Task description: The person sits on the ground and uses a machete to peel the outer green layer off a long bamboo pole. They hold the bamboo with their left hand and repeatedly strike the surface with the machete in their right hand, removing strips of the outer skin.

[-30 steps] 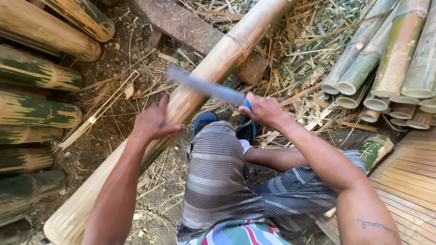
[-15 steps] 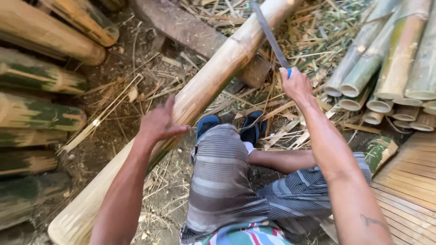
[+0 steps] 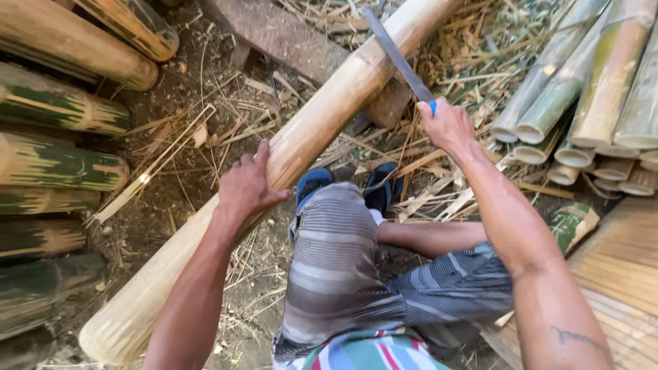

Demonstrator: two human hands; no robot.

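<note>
Your left hand (image 3: pixel 245 186) lies open, palm down, on the pole (image 3: pixel 288 154), which runs slanted across the ground from lower left to upper right. Your right hand (image 3: pixel 447 125) is closed around the blade's (image 3: pixel 396 55) blue handle, the blade raised over the pole's upper part.

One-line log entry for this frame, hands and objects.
left hand: pressed on bamboo pole | right hand: grips machete, blade over pole | pole rests on wood block

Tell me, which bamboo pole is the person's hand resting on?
The long pale stripped pole lying diagonally under the left hand; the stacked poles alongside remain green and untouched.
</note>
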